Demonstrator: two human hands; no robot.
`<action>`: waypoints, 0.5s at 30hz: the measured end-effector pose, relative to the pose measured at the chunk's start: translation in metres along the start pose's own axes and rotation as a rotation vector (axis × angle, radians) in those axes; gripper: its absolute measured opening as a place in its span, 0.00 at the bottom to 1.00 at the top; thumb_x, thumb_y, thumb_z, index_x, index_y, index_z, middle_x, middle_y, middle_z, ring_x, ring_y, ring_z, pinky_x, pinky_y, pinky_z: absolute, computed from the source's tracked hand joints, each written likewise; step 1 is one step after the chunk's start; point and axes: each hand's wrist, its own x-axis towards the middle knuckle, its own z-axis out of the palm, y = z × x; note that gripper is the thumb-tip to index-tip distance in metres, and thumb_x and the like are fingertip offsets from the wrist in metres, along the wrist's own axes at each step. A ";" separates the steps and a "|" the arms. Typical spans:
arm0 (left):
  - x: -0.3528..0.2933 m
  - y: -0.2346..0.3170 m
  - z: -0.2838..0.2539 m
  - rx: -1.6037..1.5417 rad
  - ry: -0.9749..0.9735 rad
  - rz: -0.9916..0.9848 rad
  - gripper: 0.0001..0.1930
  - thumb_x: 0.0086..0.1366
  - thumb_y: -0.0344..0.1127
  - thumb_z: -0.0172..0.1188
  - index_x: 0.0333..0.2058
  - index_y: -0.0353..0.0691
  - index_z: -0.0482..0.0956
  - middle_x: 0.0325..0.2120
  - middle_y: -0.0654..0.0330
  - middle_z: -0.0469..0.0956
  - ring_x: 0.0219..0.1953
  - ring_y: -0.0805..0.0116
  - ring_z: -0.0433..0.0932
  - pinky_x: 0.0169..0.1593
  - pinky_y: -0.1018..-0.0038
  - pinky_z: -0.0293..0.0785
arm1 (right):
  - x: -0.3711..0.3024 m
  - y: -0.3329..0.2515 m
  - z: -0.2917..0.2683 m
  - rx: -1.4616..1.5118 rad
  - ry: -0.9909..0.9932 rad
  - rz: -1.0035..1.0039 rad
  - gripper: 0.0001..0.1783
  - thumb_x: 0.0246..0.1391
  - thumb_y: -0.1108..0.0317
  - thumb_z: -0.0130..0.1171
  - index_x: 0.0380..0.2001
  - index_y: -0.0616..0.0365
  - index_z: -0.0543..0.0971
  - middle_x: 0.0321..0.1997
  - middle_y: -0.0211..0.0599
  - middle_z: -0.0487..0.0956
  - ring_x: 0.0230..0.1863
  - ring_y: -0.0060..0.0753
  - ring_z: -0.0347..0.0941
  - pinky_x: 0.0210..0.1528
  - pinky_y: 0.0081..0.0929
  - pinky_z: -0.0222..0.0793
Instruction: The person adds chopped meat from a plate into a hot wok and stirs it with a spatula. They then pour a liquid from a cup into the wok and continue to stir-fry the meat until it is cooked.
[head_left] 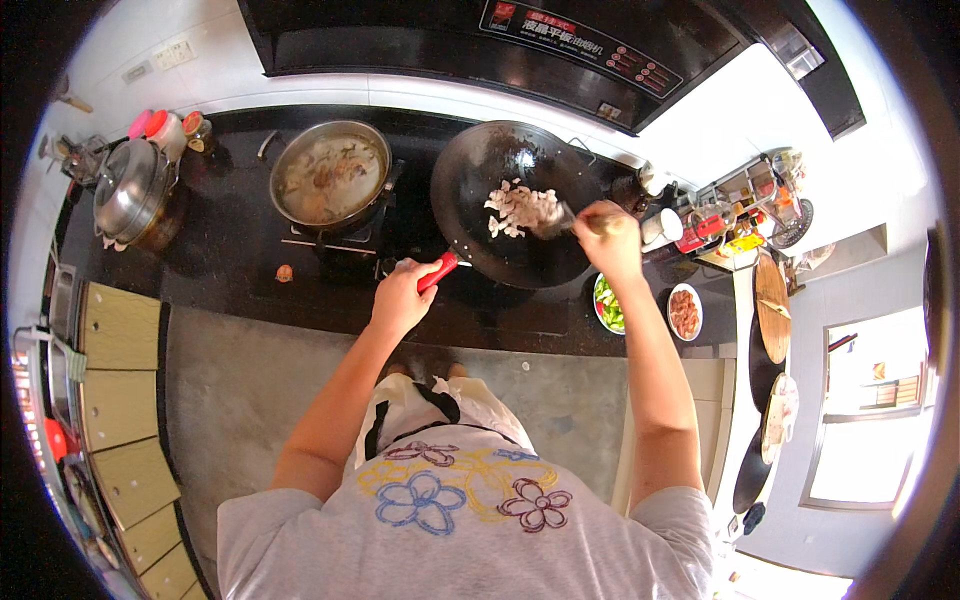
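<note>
My left hand (404,295) is wrapped round the red handle (438,271) of a large dark wok (470,180). Pale chopped pieces that look like meat (520,208) lie in the wok's middle. Over the wok's right side, my right hand (608,235) grips a spatula (552,222), its metal blade blurred among the pieces. Most of the spatula's handle is hidden by my fingers. Close below my right wrist stand a bowl of chopped green and red vegetables (608,304) and a white dish of brownish sliced meat (684,312).
Left of the wok, a wide steel pot (281,200) of cloudy broth sits on another burner. A lidded steamer pot (135,190) and jars (165,132) stand at the far left. Seasoning containers (705,225) crowd the right. A black range hood (560,50) overhangs the counter (500,325).
</note>
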 end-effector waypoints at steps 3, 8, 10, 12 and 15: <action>-0.001 -0.001 0.000 0.006 0.008 0.015 0.20 0.53 0.31 0.66 0.47 0.49 0.81 0.36 0.53 0.79 0.37 0.51 0.79 0.41 0.63 0.77 | 0.009 0.006 0.024 0.147 0.037 -0.091 0.05 0.42 0.71 0.66 0.25 0.59 0.81 0.30 0.40 0.80 0.30 0.44 0.79 0.35 0.33 0.75; -0.001 -0.004 0.000 0.006 0.023 0.016 0.21 0.52 0.31 0.66 0.47 0.48 0.80 0.36 0.53 0.78 0.37 0.52 0.79 0.40 0.63 0.78 | 0.013 0.015 0.041 0.369 0.185 0.013 0.03 0.47 0.77 0.64 0.29 0.62 0.81 0.30 0.39 0.81 0.31 0.34 0.80 0.35 0.26 0.76; 0.000 -0.003 0.003 0.004 0.009 0.028 0.20 0.52 0.31 0.66 0.47 0.48 0.81 0.36 0.53 0.78 0.37 0.52 0.79 0.40 0.63 0.78 | -0.001 0.037 0.061 0.748 0.201 0.271 0.02 0.53 0.78 0.62 0.31 0.64 0.80 0.32 0.38 0.82 0.32 0.30 0.81 0.36 0.24 0.78; 0.001 -0.004 0.004 0.002 0.020 0.026 0.20 0.53 0.30 0.67 0.47 0.48 0.81 0.36 0.53 0.79 0.36 0.51 0.79 0.40 0.63 0.78 | -0.018 0.035 0.075 0.927 0.210 0.440 0.02 0.59 0.77 0.58 0.34 0.64 0.79 0.39 0.40 0.82 0.34 0.29 0.80 0.38 0.25 0.82; -0.002 -0.003 0.001 0.001 0.032 0.010 0.21 0.53 0.30 0.67 0.48 0.48 0.81 0.35 0.53 0.80 0.36 0.50 0.79 0.40 0.63 0.77 | -0.056 0.026 0.069 0.768 0.134 0.391 0.02 0.60 0.76 0.57 0.32 0.63 0.78 0.35 0.37 0.81 0.33 0.28 0.81 0.36 0.24 0.82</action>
